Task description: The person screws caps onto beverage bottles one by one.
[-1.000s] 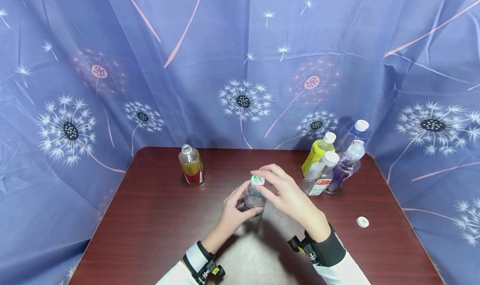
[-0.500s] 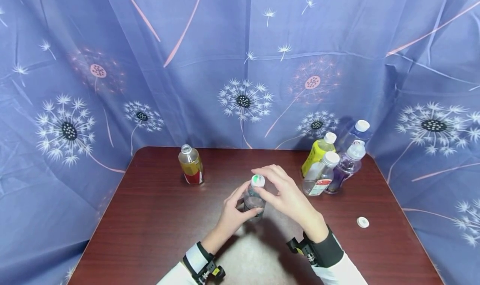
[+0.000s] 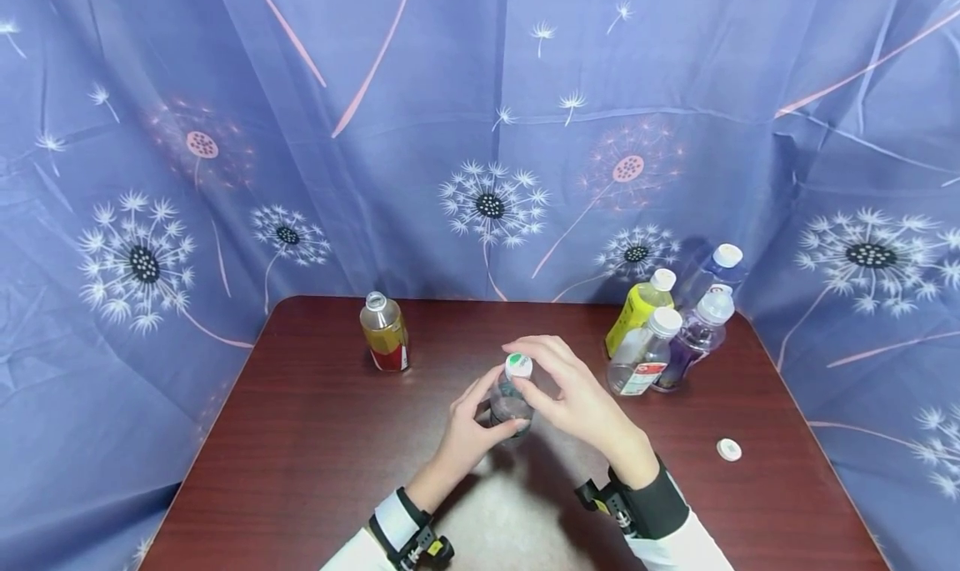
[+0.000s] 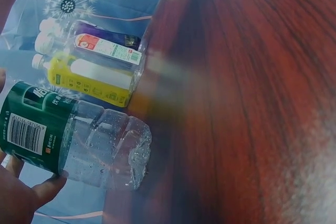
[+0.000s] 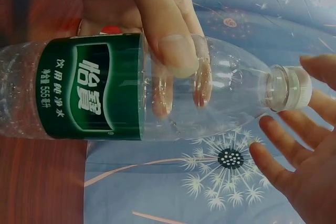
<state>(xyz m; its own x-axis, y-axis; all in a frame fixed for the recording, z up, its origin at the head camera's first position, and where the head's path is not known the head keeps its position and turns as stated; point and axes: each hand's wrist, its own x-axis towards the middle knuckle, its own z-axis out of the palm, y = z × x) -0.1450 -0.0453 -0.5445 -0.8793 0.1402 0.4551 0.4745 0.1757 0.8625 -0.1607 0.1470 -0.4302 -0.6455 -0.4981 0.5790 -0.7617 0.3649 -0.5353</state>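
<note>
An upright clear plastic water bottle (image 3: pixel 512 406) stands near the middle of the table, a green label (image 5: pixel 90 87) round its body. My left hand (image 3: pixel 467 425) grips the bottle's body, its thumb on the near side. With thumb and fingers, my right hand (image 3: pixel 577 392) pinches the white cap (image 3: pixel 518 366), which bears a green mark on top. In the right wrist view the cap (image 5: pixel 299 87) sits on the bottle's neck, its other right-hand fingers spread below. The left wrist view shows the bottle's base (image 4: pixel 137 153) right at the tabletop.
An uncapped bottle with a yellow and red label (image 3: pixel 385 333) stands at the back left. At the back right cluster a yellow bottle (image 3: pixel 633 317), a clear bottle (image 3: pixel 637 363), a purple bottle (image 3: pixel 690 346) and a blue one (image 3: pixel 712 275). A loose white cap (image 3: pixel 729 449) lies right.
The green mark on the cap has shifted towards its upper left, as the cap turns slightly under my right fingers. Both hands stay in nearly the same place; the head view has shifted slightly.
</note>
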